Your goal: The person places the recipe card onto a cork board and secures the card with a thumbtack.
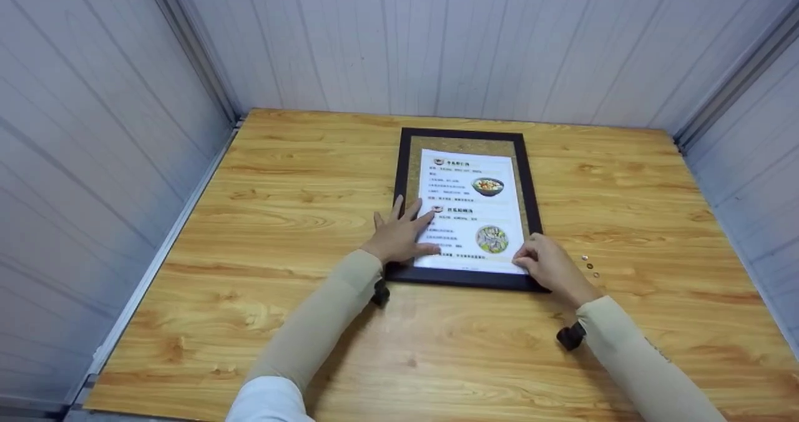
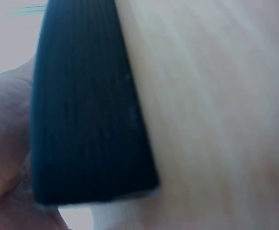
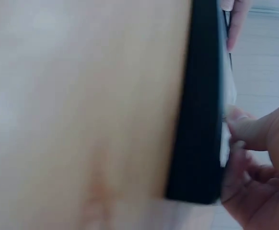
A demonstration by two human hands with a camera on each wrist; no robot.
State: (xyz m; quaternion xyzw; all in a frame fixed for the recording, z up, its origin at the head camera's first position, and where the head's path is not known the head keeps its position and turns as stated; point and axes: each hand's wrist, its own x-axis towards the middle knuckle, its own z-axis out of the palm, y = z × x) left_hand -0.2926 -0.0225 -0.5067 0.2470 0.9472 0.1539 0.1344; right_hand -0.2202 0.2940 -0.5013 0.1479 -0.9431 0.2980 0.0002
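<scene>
A cork board (image 1: pixel 460 143) in a black frame (image 1: pixel 465 276) lies on the table, with a printed recipe sheet (image 1: pixel 459 188) on its cork. My left hand (image 1: pixel 402 235) rests with spread fingers over the frame's left side and the sheet's lower left edge. At the sheet's lower right corner, my right hand (image 1: pixel 549 264) pinches with thumb and forefinger. I cannot tell whether something small is also between those fingertips. The right wrist view shows the thumb (image 3: pixel 254 129) close beside the frame's side (image 3: pixel 197 110). In the left wrist view, the frame's edge (image 2: pixel 87 105) covers part of the hand.
Several small round pieces, one a silvery disc (image 1: pixel 585 258), lie on the table right of the frame. The wood-grain table (image 1: pixel 299 222) is bounded by pale panel walls (image 1: pixel 349 41) at the back and both sides.
</scene>
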